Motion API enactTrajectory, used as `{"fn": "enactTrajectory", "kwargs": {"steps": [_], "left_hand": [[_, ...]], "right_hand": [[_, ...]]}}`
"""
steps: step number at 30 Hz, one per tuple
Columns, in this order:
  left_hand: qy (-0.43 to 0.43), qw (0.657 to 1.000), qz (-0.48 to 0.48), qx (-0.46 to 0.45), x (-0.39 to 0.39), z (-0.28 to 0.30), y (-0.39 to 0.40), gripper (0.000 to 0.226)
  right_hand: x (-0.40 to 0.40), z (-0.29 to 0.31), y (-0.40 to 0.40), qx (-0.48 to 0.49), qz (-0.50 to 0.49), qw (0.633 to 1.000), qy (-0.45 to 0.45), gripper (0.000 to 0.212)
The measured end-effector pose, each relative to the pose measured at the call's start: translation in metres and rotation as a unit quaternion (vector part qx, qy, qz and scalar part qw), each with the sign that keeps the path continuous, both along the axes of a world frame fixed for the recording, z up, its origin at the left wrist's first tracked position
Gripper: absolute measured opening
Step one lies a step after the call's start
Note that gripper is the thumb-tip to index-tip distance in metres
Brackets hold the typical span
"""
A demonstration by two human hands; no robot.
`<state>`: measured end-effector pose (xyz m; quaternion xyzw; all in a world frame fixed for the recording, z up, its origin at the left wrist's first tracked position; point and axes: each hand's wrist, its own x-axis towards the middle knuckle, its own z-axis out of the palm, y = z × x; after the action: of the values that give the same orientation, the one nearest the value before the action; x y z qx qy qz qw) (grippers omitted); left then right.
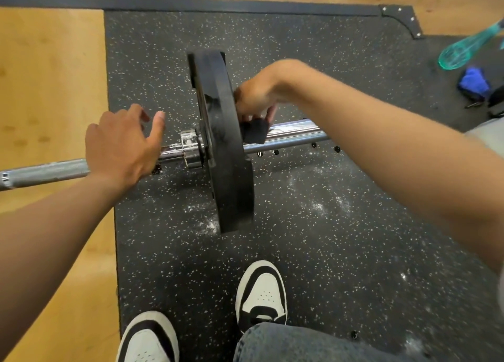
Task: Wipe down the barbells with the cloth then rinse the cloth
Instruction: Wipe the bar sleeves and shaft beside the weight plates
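1. The bar (43,172) runs off the left edge, and its middle stretch is hidden behind the left hand (122,146).
2. The right end of the sleeve (294,132) passes under the right forearm, so its tip cannot be seen.
3. The cloth (253,132) is dark and small; most of it is tucked under the right hand (256,97), and part of that hand sits behind the plate (223,143), so its full shape is hard to make out.
4. At the top right a teal object (463,47) is blurred and cut by the frame edge; what it is cannot be told. A blue item (474,82) lies near it, well apart from the bar.
5. The two shoes (261,290) are partly cut off at the bottom edge, with a jeans leg over the right one.
6. The barbell lies across the mat (327,225), which has white dusty smears, and the plate stands upright on it.
7. The cloth lies on the sleeve, touching the plate's right face. The right hand's fingers curl down and pinch the cloth against the sleeve.
8. The left hand is on the other side of the plate, above the bar near the collar (191,148), fingers spread and relaxed, gripping nothing; whether it touches the bar cannot be told.
9. The hands are apart, with the plate between them.
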<state>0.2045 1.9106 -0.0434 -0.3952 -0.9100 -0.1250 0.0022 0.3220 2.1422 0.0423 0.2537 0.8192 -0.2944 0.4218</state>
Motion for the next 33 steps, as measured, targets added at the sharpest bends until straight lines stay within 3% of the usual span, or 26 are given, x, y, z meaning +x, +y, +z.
{"fn": "enactTrajectory", "kwargs": {"steps": [4,8,13,17,19,25,29,31,33], "left_hand": [[0.007,1.000,0.005,0.007,-0.002,0.000,0.002,0.066],[0.015,1.000,0.004,0.008,-0.003,-0.001,0.004,0.064],[0.003,1.000,0.003,-0.002,-0.002,0.002,0.003,0.069],[-0.001,1.000,0.004,-0.005,0.000,0.004,0.000,0.067],[-0.002,1.000,0.006,-0.009,0.001,0.004,-0.001,0.066],[-0.002,1.000,0.005,-0.002,-0.002,0.003,0.000,0.067],[0.007,1.000,0.006,-0.003,-0.002,0.005,0.006,0.068],[0.011,1.000,0.006,-0.011,-0.005,0.005,0.007,0.068],[0.008,1.000,0.004,-0.018,-0.006,0.005,0.007,0.069]], "right_hand": [[0.001,-0.031,-0.013,0.086,-0.068,0.992,0.070,0.029],[0.016,-0.054,-0.028,0.195,-0.129,0.963,0.136,0.045],[0.036,-0.039,-0.044,0.242,-0.064,0.956,0.154,0.047],[0.065,-0.040,-0.069,0.330,-0.007,0.895,0.298,0.023],[0.075,-0.047,-0.071,0.366,-0.047,0.866,0.338,0.032],[0.134,-0.055,0.000,0.445,-0.042,0.851,0.277,0.028],[0.187,-0.054,0.051,0.520,-0.159,0.803,0.242,0.037],[0.174,-0.053,0.046,0.504,-0.196,0.797,0.270,0.051],[0.141,-0.056,0.021,0.470,-0.156,0.806,0.324,0.053]]}}
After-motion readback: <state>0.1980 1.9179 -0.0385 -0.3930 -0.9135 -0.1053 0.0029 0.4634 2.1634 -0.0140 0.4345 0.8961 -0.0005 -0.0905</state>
